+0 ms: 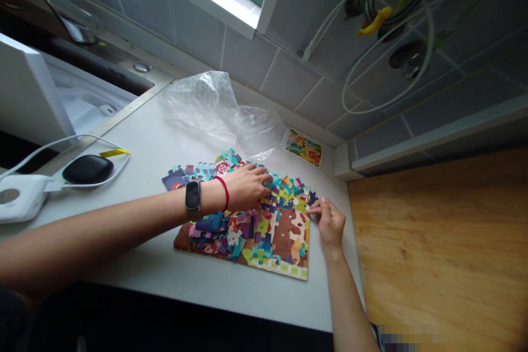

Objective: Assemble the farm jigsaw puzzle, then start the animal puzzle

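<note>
A jigsaw puzzle (284, 231) lies on the white counter, partly joined on its right side, where a brown animal shows. Loose puzzle pieces (231, 231) are heaped over its left and upper parts. My left hand (249, 187) reaches across the puzzle, fingers spread over the pieces near the top middle; it hides some of them. At the puzzle's upper right edge, my right hand (330, 223) has thumb and forefinger pinched together by a dark blue puzzle piece (312, 198). The fingertips partly cover what they grip.
Crumpled clear plastic wrap (214, 110) lies behind the puzzle, beside a small picture card (304, 147). On the left are a black oval device (88, 169), a white charger with its cable (25, 197), and a sink with a faucet (61, 14). A wooden surface (441, 242) adjoins the counter's right side.
</note>
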### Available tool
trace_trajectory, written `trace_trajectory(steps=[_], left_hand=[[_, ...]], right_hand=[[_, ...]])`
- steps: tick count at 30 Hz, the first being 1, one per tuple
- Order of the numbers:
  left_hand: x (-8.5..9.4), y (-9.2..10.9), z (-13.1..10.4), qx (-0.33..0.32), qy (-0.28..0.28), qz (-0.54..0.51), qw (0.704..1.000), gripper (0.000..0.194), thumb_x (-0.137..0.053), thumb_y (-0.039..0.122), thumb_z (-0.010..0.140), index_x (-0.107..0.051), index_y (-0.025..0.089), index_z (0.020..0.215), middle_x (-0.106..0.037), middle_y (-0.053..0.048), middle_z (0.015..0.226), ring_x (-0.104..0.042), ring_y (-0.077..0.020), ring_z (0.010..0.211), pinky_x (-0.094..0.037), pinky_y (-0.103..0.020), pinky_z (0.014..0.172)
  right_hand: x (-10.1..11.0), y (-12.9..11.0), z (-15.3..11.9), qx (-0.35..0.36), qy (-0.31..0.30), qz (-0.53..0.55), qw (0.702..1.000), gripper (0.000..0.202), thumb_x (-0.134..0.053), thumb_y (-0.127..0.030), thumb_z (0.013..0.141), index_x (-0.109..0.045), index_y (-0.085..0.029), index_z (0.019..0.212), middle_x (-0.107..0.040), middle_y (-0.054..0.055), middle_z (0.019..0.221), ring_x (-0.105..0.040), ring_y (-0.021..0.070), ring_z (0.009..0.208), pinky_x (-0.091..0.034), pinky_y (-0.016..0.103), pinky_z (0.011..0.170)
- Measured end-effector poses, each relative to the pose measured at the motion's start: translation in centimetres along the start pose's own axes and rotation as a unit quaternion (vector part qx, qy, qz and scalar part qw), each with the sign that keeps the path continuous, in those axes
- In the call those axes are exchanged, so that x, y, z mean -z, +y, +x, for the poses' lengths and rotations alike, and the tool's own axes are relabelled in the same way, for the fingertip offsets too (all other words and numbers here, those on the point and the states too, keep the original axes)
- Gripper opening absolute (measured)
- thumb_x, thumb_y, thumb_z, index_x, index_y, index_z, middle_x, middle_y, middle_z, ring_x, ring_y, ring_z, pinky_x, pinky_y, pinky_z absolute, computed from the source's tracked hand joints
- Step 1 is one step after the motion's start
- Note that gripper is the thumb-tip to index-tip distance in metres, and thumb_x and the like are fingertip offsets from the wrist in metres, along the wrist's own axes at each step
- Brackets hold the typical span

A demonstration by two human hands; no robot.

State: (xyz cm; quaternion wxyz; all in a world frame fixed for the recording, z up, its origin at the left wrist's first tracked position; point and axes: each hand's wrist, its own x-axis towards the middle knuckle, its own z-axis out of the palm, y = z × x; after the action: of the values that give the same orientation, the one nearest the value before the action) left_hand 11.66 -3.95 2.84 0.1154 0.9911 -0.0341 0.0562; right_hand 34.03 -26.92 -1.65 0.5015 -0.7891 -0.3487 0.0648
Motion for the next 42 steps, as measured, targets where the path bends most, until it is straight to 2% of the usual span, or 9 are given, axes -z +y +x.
trace_trajectory(steps=[7, 11, 14, 19, 28, 32, 36, 39, 42], left_hand=[[-1.1, 0.5, 0.5, 0.005, 0.031, -0.001, 1.0, 0.018, -0.078, 0.036, 0.097, -0.082, 0.028, 0.113, -0.069, -0.011, 0.136, -0.061, -0.0302, 0.128, -0.048, -0.042, 0.103], [-1.6, 1.0, 0.4, -0.005, 0.054, -0.012, 0.998, 0.03, -0.084, 0.049, 0.091, -0.084, 0.027, 0.111, -0.065, -0.012, 0.146, -0.056, -0.0343, 0.136, -0.048, -0.046, 0.108], [-1.5, 1.9, 0.2, 0.013, 0.054, 0.0, 0.998, 0.026, -0.082, 0.047, 0.094, -0.085, 0.024, 0.106, -0.067, -0.013, 0.144, -0.055, -0.0366, 0.138, -0.048, -0.048, 0.106], [-0.7, 4.3, 0.0, 0.044, 0.013, 0.03, 0.998, 0.015, -0.07, 0.025, 0.101, -0.083, 0.019, 0.096, -0.076, -0.014, 0.12, -0.065, -0.0327, 0.115, -0.049, -0.048, 0.096], [0.5, 6.7, -0.7, 0.059, -0.032, 0.035, 0.997, 0.019, -0.076, 0.023, 0.096, -0.08, 0.019, 0.079, -0.075, -0.014, 0.1, -0.065, -0.0278, 0.092, -0.044, -0.041, 0.076], [0.4, 6.9, -0.8, 0.063, -0.036, 0.037, 0.997, 0.021, -0.076, 0.028, 0.097, -0.079, 0.019, 0.078, -0.076, -0.014, 0.104, -0.067, -0.0287, 0.092, -0.041, -0.042, 0.072], [0.1, 6.9, -0.6, 0.051, -0.027, 0.04, 0.998, 0.015, -0.072, 0.025, 0.101, -0.079, 0.018, 0.09, -0.076, -0.011, 0.098, -0.066, -0.0276, 0.09, -0.039, -0.04, 0.071], [-0.2, 6.5, -0.6, 0.039, -0.014, 0.029, 0.999, 0.015, -0.067, 0.023, 0.105, -0.077, 0.017, 0.095, -0.076, -0.009, 0.097, -0.066, -0.0268, 0.09, -0.039, -0.04, 0.072], [-0.4, 5.9, -0.9, 0.018, -0.011, 0.007, 1.0, 0.014, -0.065, 0.024, 0.105, -0.075, 0.018, 0.098, -0.074, -0.007, 0.099, -0.064, -0.0268, 0.092, -0.039, -0.04, 0.073]], right_hand=[[0.4, -0.7, -0.2, 0.013, -0.038, -0.005, 0.999, 0.062, -0.058, -0.063, 0.101, -0.078, -0.024, 0.057, -0.071, 0.006, 0.07, -0.066, 0.0203, 0.07, -0.054, 0.035, 0.075], [0.3, -1.0, -0.4, 0.021, -0.054, -0.007, 0.998, 0.06, -0.058, -0.061, 0.102, -0.079, -0.024, 0.058, -0.072, 0.006, 0.07, -0.067, 0.0208, 0.07, -0.056, 0.035, 0.074], [0.3, -1.0, -0.5, 0.024, -0.058, -0.006, 0.998, 0.06, -0.058, -0.06, 0.103, -0.079, -0.025, 0.059, -0.071, 0.006, 0.071, -0.067, 0.0211, 0.071, -0.056, 0.035, 0.073], [0.4, -1.0, -0.6, 0.032, -0.055, -0.007, 0.998, 0.057, -0.057, -0.055, 0.104, -0.081, -0.025, 0.062, -0.07, 0.006, 0.074, -0.068, 0.021, 0.074, -0.057, 0.034, 0.073], [0.0, -1.0, -0.5, 0.074, -0.038, -0.063, 0.995, 0.029, -0.072, -0.048, 0.097, -0.082, -0.022, 0.088, -0.07, 0.008, 0.096, -0.069, 0.0232, 0.087, -0.059, 0.033, 0.071], [0.3, -1.3, 0.9, 0.118, -0.063, -0.134, 0.982, 0.027, -0.072, -0.045, 0.096, -0.083, -0.024, 0.11, -0.074, 0.012, 0.115, -0.07, 0.029, 0.11, -0.06, 0.044, 0.095], [0.4, -1.8, 3.3, 0.145, -0.164, -0.196, 0.956, 0.043, -0.072, -0.044, 0.094, -0.077, -0.025, 0.131, -0.071, 0.014, 0.141, -0.063, 0.034, 0.133, -0.05, 0.055, 0.116], [-0.1, -1.5, 4.4, 0.138, -0.219, -0.196, 0.946, 0.053, -0.073, -0.044, 0.093, -0.072, -0.023, 0.141, -0.069, 0.015, 0.149, -0.055, 0.0362, 0.146, -0.043, 0.059, 0.124], [-0.7, -0.9, 4.4, 0.132, -0.21, -0.178, 0.952, 0.051, -0.073, -0.045, 0.094, -0.073, -0.022, 0.139, -0.072, 0.016, 0.143, -0.059, 0.036, 0.142, -0.046, 0.059, 0.121]])
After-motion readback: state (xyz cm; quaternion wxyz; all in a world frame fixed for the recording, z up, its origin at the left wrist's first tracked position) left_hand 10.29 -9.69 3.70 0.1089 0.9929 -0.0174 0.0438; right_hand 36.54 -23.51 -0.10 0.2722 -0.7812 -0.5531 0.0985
